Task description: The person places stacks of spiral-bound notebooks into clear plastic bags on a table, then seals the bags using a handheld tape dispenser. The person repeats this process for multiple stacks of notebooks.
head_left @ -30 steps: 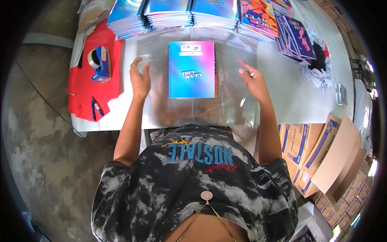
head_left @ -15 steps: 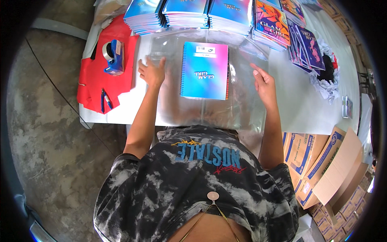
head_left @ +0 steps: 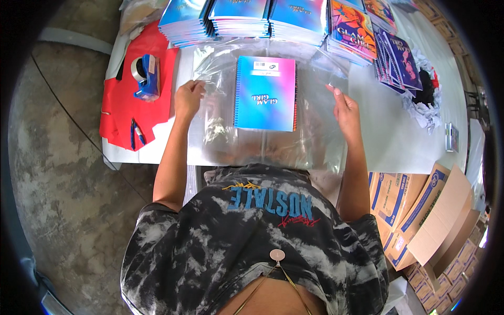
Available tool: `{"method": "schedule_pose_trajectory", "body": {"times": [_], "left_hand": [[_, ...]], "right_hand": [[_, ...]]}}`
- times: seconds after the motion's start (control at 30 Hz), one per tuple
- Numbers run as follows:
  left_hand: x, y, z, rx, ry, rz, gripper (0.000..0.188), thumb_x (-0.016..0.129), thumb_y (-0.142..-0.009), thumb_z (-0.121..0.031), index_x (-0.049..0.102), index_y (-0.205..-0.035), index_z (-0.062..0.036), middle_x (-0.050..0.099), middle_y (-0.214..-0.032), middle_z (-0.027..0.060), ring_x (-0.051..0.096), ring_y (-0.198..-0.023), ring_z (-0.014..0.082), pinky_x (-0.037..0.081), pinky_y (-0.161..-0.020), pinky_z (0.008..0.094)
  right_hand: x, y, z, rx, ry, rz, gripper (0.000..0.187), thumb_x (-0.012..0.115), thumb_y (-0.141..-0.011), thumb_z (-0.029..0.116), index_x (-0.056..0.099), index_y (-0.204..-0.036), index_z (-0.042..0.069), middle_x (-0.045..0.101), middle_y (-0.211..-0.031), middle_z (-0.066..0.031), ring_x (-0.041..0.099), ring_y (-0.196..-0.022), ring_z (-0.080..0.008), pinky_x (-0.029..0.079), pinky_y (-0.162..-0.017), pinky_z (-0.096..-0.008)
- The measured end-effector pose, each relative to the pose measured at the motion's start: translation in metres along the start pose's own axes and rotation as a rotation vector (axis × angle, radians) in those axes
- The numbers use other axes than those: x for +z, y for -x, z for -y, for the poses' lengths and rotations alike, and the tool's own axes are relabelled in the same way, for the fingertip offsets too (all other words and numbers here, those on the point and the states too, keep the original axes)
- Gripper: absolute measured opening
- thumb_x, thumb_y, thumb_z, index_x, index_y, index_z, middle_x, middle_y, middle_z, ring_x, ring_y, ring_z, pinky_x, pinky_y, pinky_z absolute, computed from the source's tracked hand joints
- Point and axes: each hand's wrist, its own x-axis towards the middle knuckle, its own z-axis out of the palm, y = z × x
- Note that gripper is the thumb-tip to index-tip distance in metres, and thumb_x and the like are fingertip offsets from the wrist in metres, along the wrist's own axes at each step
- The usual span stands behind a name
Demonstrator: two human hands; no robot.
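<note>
A spiral notebook with a blue-to-pink cover lies in the middle of a clear plastic sheet spread before me. Another spiral edge with orange-red coils peeks out beneath its right side. My left hand is closed, its fingertips pinching the sheet's upper left part beside the notebook. On the other side, my right hand has thumb and forefinger drawn together on the sheet near its right edge; the exact contact is hard to see.
Stacks of blue-pink notebooks line the far side, with orange-covered notebooks and dark purple ones to the right. A blue tape dispenser and pens rest on red material. Cardboard boxes stand at right.
My left hand has shifted slightly left and closed from spread fingers onto the sheet. The sheet's left side has been lifted and wrinkled. My right hand's thumb has moved closer to its forefinger.
</note>
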Motion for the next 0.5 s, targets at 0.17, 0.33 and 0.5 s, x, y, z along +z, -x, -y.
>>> {"method": "schedule_pose_trajectory", "body": {"times": [0.17, 0.33, 0.5], "left_hand": [[0.0, 0.011, -0.013, -0.007, -0.419, -0.212, 0.02, 0.058, -0.084, -0.028, 0.064, -0.09, -0.0092, 0.065, -0.073, 0.0129, 0.063, -0.066, 0.0293, 0.047, -0.063, 0.0396], [0.014, 0.016, 0.006, 0.091, -0.507, -0.345, 0.013, 0.057, -0.085, -0.026, 0.063, -0.092, -0.0169, 0.065, -0.078, 0.0137, 0.062, -0.073, 0.0341, 0.048, -0.065, 0.0433], [0.016, 0.021, 0.0, 0.677, -0.868, -0.625, 0.014, 0.062, -0.083, -0.016, 0.058, -0.095, -0.0104, 0.061, -0.088, 0.0107, 0.061, -0.074, 0.0262, 0.049, -0.063, 0.0362]], "right_hand": [[0.002, -0.002, 0.002, -0.022, 0.022, 0.035, 0.039, 0.046, -0.093, 0.038, 0.065, -0.109, 0.008, 0.026, -0.052, 0.0082, 0.026, -0.046, -0.003, 0.022, -0.043, -0.0223], [0.0, -0.004, -0.001, -0.019, -0.056, 0.035, 0.037, 0.047, -0.093, 0.036, 0.065, -0.109, 0.007, 0.026, -0.053, 0.0088, 0.024, -0.045, -0.0024, 0.019, -0.042, -0.0221], [-0.001, -0.003, -0.001, -0.009, -0.034, 0.012, 0.037, 0.047, -0.093, 0.035, 0.065, -0.109, 0.007, 0.026, -0.053, 0.009, 0.023, -0.044, -0.0025, 0.018, -0.041, -0.0222]]}}
